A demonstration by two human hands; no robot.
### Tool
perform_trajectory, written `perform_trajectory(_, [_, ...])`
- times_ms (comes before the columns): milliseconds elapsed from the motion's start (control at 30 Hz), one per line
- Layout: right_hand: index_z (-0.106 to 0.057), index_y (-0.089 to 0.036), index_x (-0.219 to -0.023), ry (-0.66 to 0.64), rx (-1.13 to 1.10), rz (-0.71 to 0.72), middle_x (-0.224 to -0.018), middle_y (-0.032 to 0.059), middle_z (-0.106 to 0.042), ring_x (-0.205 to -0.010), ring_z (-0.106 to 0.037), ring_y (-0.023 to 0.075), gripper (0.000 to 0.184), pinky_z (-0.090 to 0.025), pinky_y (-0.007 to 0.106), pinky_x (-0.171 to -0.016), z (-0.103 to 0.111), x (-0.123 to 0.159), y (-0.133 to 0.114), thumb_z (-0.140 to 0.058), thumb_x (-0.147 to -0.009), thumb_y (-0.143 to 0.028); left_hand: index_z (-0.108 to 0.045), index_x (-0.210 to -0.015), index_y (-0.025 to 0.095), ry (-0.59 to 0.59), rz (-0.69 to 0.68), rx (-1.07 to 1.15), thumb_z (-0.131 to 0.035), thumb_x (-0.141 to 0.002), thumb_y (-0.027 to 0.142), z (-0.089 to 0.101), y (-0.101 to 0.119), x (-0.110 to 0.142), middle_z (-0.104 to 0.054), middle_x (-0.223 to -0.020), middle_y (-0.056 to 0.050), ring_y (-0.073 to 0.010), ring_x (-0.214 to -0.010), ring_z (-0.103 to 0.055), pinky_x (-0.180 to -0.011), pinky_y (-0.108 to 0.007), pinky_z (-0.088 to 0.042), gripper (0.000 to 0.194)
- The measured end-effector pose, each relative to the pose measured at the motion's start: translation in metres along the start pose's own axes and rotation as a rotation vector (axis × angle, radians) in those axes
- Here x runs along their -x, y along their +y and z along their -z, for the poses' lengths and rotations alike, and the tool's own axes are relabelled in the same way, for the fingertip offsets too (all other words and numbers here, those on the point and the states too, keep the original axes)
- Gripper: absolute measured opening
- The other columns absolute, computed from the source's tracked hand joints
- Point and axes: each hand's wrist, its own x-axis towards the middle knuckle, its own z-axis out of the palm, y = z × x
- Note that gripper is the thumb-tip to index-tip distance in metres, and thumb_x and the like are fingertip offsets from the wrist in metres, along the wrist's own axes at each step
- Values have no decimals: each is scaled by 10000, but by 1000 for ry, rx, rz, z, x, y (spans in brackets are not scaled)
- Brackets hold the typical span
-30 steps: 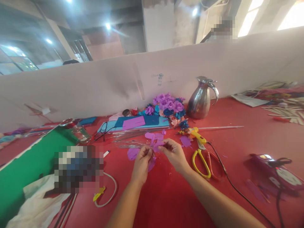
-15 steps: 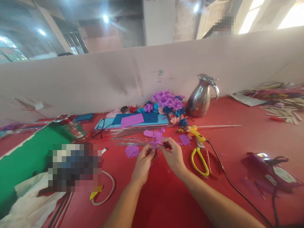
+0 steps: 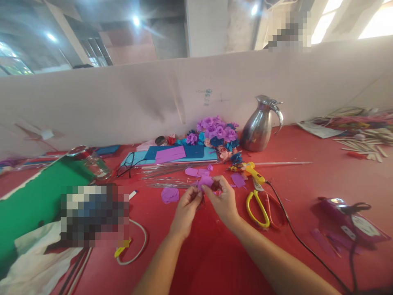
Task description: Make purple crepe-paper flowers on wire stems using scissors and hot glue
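Between my hands is a small purple paper petal point(image 3: 205, 182), held up over the red table point(image 3: 202, 262). My left hand point(image 3: 187, 207) pinches its lower left side. With thumb and fingers closed, my right hand point(image 3: 223, 200) grips its right side. Loose purple petals point(image 3: 170, 195) lie in a pile left of my hands, and another purple petal point(image 3: 238, 180) lies to the right. Beyond my fingers are a purple paper piece point(image 3: 191, 171) and a bundle of thin wires point(image 3: 166, 182). My fingers partly cover the petal's lower edge.
Yellow-and-red-handled scissors point(image 3: 258, 209) and a yellow glue gun point(image 3: 254, 173) with a black cord lie right. Paper flowers point(image 3: 216, 131), coloured paper sheets point(image 3: 172, 154) and a steel jug point(image 3: 258, 125) stand at the back. Left are glasses point(image 3: 130, 165), a glass jar point(image 3: 92, 164); right, a purple power box point(image 3: 353, 221).
The purple petal has tilted up, so more of its face shows between my fingers. Both hands stay nearly in place, still gripping it.
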Motion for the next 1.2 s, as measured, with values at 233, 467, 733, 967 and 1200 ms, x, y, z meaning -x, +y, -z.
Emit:
perform_trajectory(233, [-490,-229,-861,25,-132,2,-764,-12,-529,-686,-499,139,146,-429,270,-663,1,6,-15,-595,-817,-319,-588,-688,170,1,47,230,-750,-686,294,2,2,-1,-504,-624,41,-63,-550,-420,-520,-177,-323,204])
perform_trajectory(467, [-621,-222,-859,-197,-229,-102,-837,32,-602,-772,-557,175,151,-446,292,-704,-4,13,-12,-558,-859,-359,-654,-768,161,62,174,510,-785,-617,201,12,4,-4,-625,-746,13,-71,-614,-556,-608,-197,-461,204])
perform_trajectory(733, [-718,-247,-860,-219,-157,-123,-833,40,-648,-798,-576,199,120,-449,322,-727,-9,12,-3,-634,-796,-302,-590,-794,201,13,122,455,-737,-655,195,9,2,-5,-570,-651,59,-25,-441,-448,-493,-167,-407,202])
perform_trajectory(967, [-732,-250,-785,-187,-93,-129,-748,25,-602,-754,-543,192,104,-425,315,-695,-8,12,-7,-628,-792,-264,-581,-847,193,-59,133,525,-728,-651,157,4,4,-2,-534,-601,77,4,-367,-317,-432,-147,-329,248])
perform_trajectory(1200, [-716,-232,-730,-138,-8,-91,-704,21,-549,-676,-514,175,98,-404,288,-590,-10,16,-12,-623,-760,-237,-608,-888,204,5,200,551,-669,-657,150,2,6,-3,-635,-759,35,-43,-486,-486,-419,-157,-334,245])
